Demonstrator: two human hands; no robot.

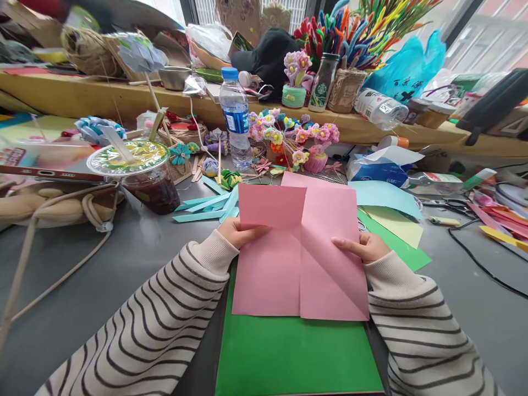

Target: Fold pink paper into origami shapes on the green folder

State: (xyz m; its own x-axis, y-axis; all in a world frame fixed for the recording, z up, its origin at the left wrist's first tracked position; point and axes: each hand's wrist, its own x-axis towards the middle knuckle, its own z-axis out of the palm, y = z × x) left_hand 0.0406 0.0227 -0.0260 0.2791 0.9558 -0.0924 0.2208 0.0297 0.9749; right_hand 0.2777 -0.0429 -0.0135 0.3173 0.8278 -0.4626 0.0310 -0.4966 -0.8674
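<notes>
My left hand (236, 233) pinches the left edge of some pink paper (270, 275), thumb on the front and fingers hidden behind. My right hand (369, 246) grips the right edge of the pink paper the same way. A vertical line splits the paper into two panels, their top edges uneven and their lower corners slightly apart. Whether the panels are joined, I cannot tell. More pink paper (313, 180) shows behind the top. Beneath the paper lies a green sheet or board (297, 357) on the grey table (181, 247).
Turquoise paper strips (206, 206) lie beyond my left hand, near a cup of dark drink (152, 190). Turquoise paper (385, 198) and a green sheet (400, 247) are at the right, with scissors (454, 206) farther over. A water bottle (236, 118) and craft flowers stand behind.
</notes>
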